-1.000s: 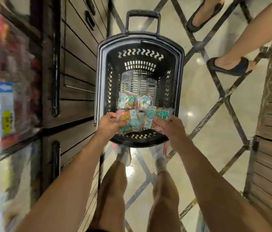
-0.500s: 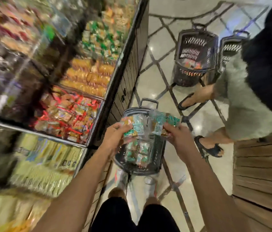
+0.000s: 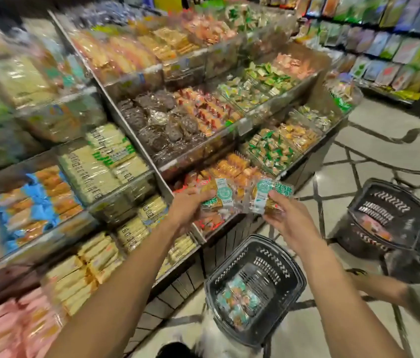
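Note:
My left hand pinches a clear snack packet with a green-and-white label. A second packet of the same kind is gripped by my right hand. Both packets are raised in front of the lower shelf bins. Below them on the floor stands my black shopping basket, holding several similar packets at its bottom.
A tiered snack display with clear bins fills the left and centre. Two more black baskets stand on the floor at right, beside another person's arm. A wall of hanging bags lines the far right.
My view has swung up from the basket to the shelves. Both hands have lifted their packets out of the basket and up to shelf level.

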Action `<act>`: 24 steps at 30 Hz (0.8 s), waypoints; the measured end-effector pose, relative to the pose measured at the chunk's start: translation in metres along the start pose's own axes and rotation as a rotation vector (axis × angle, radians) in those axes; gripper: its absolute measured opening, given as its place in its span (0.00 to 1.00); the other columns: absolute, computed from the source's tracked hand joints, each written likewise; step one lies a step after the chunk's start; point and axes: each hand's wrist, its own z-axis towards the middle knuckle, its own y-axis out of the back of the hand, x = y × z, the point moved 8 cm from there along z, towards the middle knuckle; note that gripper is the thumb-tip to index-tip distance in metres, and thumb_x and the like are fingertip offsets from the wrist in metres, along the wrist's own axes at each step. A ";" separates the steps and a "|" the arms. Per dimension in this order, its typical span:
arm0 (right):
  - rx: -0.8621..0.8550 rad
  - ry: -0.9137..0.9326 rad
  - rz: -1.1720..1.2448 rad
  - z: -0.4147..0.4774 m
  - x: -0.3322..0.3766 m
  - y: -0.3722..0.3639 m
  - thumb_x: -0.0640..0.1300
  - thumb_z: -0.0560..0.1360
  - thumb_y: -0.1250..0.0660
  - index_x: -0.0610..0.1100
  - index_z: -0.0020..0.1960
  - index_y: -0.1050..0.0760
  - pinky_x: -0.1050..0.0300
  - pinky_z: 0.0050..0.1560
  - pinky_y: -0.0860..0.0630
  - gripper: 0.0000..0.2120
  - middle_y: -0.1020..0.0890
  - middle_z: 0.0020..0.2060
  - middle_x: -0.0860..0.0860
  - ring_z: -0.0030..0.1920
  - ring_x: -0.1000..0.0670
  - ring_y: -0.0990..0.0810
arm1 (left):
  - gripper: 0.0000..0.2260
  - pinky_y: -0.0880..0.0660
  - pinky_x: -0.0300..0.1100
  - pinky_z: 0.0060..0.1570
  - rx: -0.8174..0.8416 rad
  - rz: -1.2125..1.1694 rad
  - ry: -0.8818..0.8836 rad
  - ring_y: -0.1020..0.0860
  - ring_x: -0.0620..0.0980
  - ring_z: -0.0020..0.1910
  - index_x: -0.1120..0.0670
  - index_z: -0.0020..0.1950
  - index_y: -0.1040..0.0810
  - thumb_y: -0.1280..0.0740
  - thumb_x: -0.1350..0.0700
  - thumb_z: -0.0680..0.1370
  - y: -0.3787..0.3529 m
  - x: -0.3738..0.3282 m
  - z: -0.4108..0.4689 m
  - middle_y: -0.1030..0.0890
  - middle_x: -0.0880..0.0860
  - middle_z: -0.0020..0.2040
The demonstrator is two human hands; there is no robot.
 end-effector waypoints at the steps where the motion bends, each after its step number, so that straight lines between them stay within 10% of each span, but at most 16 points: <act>1: 0.047 0.000 -0.016 0.001 0.006 -0.022 0.45 0.78 0.26 0.38 0.68 0.24 0.55 0.45 0.16 0.22 0.13 0.55 0.42 0.48 0.46 0.12 | 0.23 0.14 0.51 0.38 -0.037 -0.028 -0.015 0.13 0.59 0.49 0.74 0.66 0.26 0.25 0.62 0.78 0.021 -0.012 -0.008 0.15 0.65 0.57; 19: 0.675 -0.226 -0.150 -0.121 -0.113 -0.421 0.42 0.78 0.26 0.34 0.68 0.24 0.49 0.52 0.18 0.21 0.13 0.48 0.43 0.38 0.50 0.14 | 0.13 0.14 0.49 0.40 -0.579 -0.283 -0.264 0.14 0.52 0.39 0.66 0.61 0.19 0.28 0.60 0.80 0.395 -0.068 -0.276 0.13 0.60 0.49; 24: 0.739 -0.279 -0.221 -0.182 -0.178 -0.511 0.43 0.76 0.24 0.39 0.68 0.24 0.54 0.42 0.17 0.22 0.13 0.49 0.44 0.44 0.49 0.12 | 0.22 0.16 0.57 0.50 -0.715 -0.317 -0.319 0.17 0.64 0.54 0.67 0.60 0.18 0.21 0.57 0.71 0.489 -0.053 -0.365 0.17 0.68 0.59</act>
